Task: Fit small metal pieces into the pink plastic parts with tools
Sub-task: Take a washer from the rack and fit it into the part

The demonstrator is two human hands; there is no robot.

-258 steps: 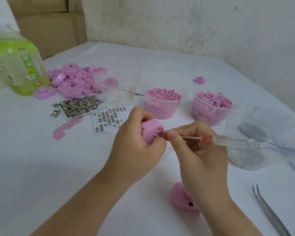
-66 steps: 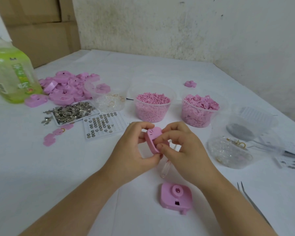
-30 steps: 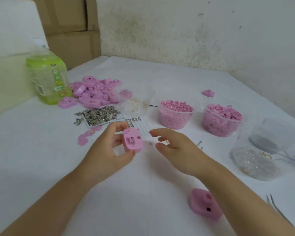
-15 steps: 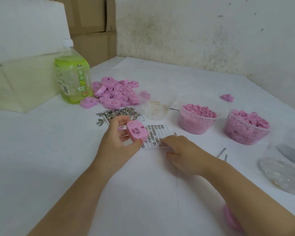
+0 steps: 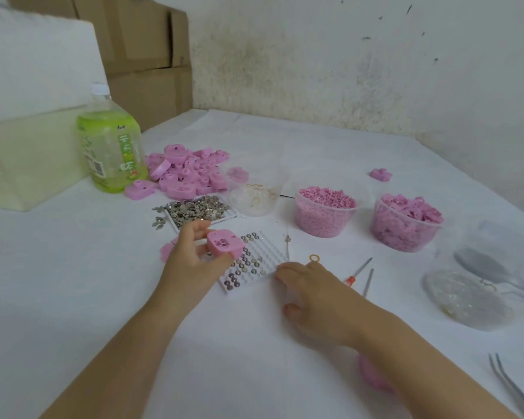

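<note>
Reaching for a metal disc (image 5: pixel 236 284).
My left hand (image 5: pixel 191 261) grips the pink plastic part (image 5: pixel 224 243) over the grid tray (image 5: pixel 268 251). My right hand (image 5: pixel 312 300), loose and empty, touches its edge. A fine pinch comes next, I think.

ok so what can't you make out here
Head view only:
- lower pink part, mostly hidden under the right forearm
- tweezers, cut off by the bottom-right corner
- held part in the left hand, too blurred to show any metal fitted
- bottle label, too blurred to read
</note>
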